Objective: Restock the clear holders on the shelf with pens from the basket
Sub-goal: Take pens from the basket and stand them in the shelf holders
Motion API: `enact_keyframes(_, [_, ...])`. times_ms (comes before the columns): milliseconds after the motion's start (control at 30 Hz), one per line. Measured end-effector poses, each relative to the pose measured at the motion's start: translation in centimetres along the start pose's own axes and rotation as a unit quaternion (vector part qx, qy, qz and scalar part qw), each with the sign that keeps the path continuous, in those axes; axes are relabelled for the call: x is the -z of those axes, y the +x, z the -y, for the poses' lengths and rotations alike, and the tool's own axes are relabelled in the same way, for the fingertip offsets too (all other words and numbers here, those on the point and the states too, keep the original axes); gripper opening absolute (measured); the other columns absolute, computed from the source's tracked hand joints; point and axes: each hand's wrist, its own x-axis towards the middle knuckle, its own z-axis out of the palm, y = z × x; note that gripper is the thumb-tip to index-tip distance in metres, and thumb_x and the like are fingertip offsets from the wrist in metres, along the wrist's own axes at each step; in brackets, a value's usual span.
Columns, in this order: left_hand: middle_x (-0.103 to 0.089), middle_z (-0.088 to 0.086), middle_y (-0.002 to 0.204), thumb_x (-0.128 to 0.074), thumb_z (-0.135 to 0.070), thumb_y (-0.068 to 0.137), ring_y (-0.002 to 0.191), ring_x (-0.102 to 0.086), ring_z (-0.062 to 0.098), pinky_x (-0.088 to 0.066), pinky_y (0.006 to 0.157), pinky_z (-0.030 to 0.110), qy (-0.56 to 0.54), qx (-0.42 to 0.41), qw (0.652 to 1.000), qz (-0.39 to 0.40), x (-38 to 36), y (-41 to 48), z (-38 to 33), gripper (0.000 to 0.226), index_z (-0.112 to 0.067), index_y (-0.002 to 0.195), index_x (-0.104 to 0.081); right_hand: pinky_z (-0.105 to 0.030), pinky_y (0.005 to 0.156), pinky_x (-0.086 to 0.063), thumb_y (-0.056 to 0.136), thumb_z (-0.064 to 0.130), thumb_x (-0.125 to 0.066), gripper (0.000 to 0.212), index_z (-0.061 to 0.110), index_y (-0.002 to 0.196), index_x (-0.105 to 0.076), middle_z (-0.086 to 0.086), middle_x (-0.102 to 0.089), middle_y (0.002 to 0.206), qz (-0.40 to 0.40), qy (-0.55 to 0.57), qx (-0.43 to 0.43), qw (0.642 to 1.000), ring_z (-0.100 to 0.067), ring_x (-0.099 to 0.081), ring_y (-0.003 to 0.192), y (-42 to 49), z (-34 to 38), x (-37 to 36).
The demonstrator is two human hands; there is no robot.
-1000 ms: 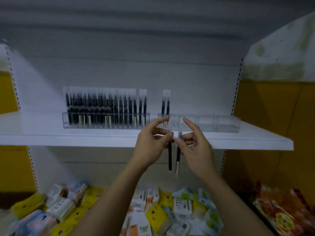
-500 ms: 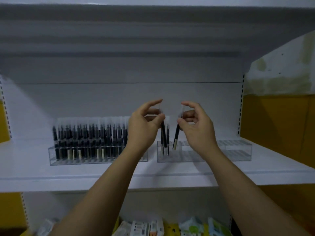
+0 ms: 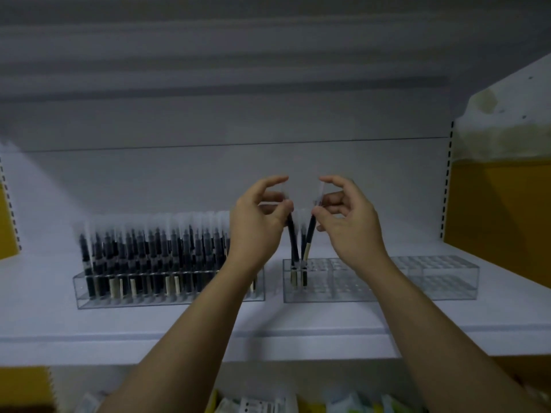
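Converging below left hand point(image 3: 256, 223) and right hand point(image 3: 349, 226), pens point(image 3: 293, 240) at holder point(image 3: 441, 283).

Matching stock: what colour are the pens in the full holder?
Black barrels, some with cream ends, whitish caps: the pens in the full holder. Head view.

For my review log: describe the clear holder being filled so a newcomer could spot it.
On the white shelf two clear holders stand side by side. It is the right holder, where the left hand and right hand each pinch a pen at its left end. Unlike the packed left holder, it is almost empty.
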Motion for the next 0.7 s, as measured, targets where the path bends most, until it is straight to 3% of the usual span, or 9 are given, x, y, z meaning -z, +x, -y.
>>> enact_keyframes(267, [-0.066,0.001,0.095,-0.066,-0.011,0.089,0.078,-0.070,0.007,-0.059,0.067,0.022,-0.001,-0.017,1.000,-0.005,0.9,-0.7,0.5,0.034,-0.037,0.110,-0.061,-0.029,0.071,-0.058,0.085,0.009,-0.070,0.044,0.040,0.114,-0.057,0.005,-0.063,0.090,0.023,-0.027,0.012,0.999,-0.008,-0.063,0.079,-0.2,0.3,0.3])
enact_keyframes(467, [-0.066,-0.009,0.090,-0.067,-0.014,0.089,0.080,-0.064,-0.004,-0.049,0.065,0.005,0.081,-0.012,0.996,0.044,0.3,-2.0,1.7,0.035,-0.034,0.118,-0.061,-0.003,0.062,-0.044,0.087,0.014,-0.068,0.046,0.042,0.121,-0.056,0.008,-0.062,0.090,0.120,-0.119,-0.015,0.986,0.001,-0.059,0.077,-1.7,-1.2,-0.1])
enact_keyframes(567, [-0.066,-0.009,0.087,-0.066,-0.015,0.089,0.078,-0.063,-0.004,-0.047,0.064,0.003,0.117,-0.004,0.992,0.055,0.1,-1.7,1.9,0.034,-0.033,0.118,-0.061,-0.005,0.063,-0.044,0.092,0.017,-0.062,0.061,0.050,0.137,-0.039,0.014,-0.059,0.088,0.146,-0.169,-0.017,0.975,0.001,-0.059,0.077,-2.9,-1.7,-0.1])
enact_keyframes(700, [-0.063,-0.013,0.087,-0.065,-0.016,0.090,0.078,-0.060,-0.011,-0.044,0.058,0.000,0.135,0.005,0.988,0.070,-0.2,-2.1,2.1,0.032,-0.033,0.117,-0.059,-0.016,0.066,-0.050,0.095,0.018,-0.055,0.075,0.059,0.142,-0.014,0.015,-0.059,0.084,0.175,-0.223,-0.004,0.959,-0.003,-0.061,0.073,-3.7,-1.7,0.2])
